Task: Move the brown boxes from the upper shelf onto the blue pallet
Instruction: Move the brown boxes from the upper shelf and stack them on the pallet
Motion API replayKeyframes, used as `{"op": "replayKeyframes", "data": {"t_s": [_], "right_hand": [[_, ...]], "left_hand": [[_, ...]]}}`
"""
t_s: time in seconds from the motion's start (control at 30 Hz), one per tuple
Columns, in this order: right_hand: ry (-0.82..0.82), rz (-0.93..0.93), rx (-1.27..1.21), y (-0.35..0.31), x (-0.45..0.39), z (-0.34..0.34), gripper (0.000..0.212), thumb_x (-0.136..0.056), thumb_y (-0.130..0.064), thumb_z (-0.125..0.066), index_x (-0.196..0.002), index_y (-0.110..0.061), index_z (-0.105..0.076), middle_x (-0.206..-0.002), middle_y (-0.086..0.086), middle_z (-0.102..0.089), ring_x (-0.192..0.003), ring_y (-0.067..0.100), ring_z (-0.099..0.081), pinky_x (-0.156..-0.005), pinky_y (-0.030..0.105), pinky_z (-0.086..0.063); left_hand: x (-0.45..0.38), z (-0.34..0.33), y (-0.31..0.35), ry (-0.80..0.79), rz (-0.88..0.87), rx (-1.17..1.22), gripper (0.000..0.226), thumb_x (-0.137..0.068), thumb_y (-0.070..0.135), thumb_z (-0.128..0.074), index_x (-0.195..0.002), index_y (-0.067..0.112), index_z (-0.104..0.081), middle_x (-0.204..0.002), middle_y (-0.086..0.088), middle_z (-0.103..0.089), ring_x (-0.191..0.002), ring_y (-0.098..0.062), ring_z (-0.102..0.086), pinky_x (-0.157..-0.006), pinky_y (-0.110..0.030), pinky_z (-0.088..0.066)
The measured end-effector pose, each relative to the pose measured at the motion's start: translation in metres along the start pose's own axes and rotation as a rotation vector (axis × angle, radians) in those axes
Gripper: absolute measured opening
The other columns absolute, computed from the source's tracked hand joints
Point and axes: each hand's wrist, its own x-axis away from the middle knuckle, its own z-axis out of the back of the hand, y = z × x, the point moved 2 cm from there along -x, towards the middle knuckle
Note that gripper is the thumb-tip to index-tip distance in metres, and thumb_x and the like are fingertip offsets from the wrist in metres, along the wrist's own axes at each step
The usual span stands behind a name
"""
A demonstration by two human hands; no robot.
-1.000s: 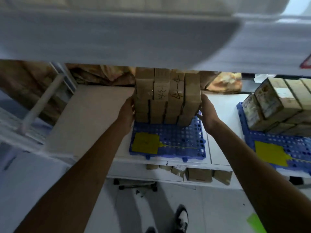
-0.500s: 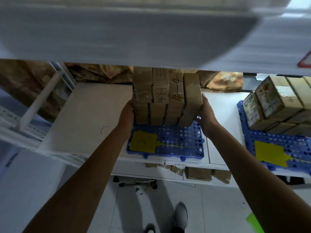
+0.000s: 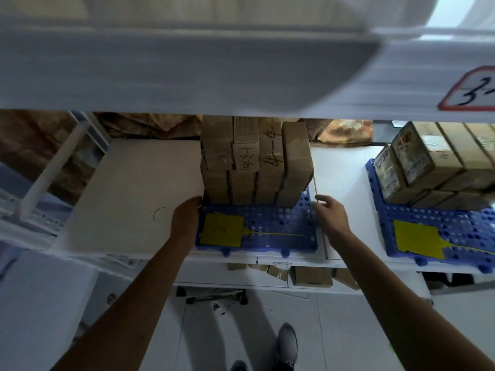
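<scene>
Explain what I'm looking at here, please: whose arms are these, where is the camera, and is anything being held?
There is no machine here: these are a person's two bare arms, filmed by one wide camera worn on the head and looking down. The left hand rests against the corner of a perforated blue plastic pallet on a white shelf. The right hand hovers open beside it, holding nothing. A block of brown cardboard boxes stands on the pallet's back half, and a flat yellow tag lies in front. A second blue pallet with more boxes sits to the right.
</scene>
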Motion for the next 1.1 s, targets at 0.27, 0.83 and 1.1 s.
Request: {"op": "replayKeyframes", "data": {"t_s": [0.27, 0.83, 1.1], "right_hand": [[0.038, 0.027, -0.007, 0.020, 0.005, 0.006, 0.028, -0.104, -0.020, -0.061, -0.129, -0.013, -0.073, -0.121, 0.008, -0.075, -0.100, 0.022, -0.070, -0.085, 0.035, -0.058], [0.100, 0.087, 0.163, 0.021, 0.059, 0.068, 0.042, -0.102, -0.028, -0.066, -0.135, -0.003, -0.068, -0.131, 0.015, -0.071, -0.121, 0.028, -0.067, -0.099, 0.032, -0.049], [0.433, 0.046, 0.053, 0.039, 0.080, 0.199, 0.035, -0.108, -0.024, -0.049, -0.085, -0.005, -0.067, -0.084, 0.013, -0.066, -0.082, 0.027, -0.060, -0.070, 0.039, -0.044]], "left_hand": [[0.003, -0.012, -0.003, 0.009, -0.094, -0.156, 0.025, -0.096, 0.030, -0.053, -0.083, 0.030, -0.075, -0.091, 0.002, -0.072, -0.094, -0.027, -0.068, -0.084, -0.040, -0.056], [0.101, -0.016, -0.038, 0.243, -0.677, -0.392, 0.035, -0.103, 0.022, -0.043, -0.129, 0.008, -0.062, -0.128, -0.013, -0.062, -0.113, -0.030, -0.058, -0.094, -0.041, -0.049], [0.207, -0.185, -0.025, -0.449, -0.775, -0.395, 0.034, -0.102, 0.031, -0.049, -0.126, 0.016, -0.068, -0.129, 0.002, -0.066, -0.118, -0.014, -0.062, -0.103, -0.035, -0.050]]}}
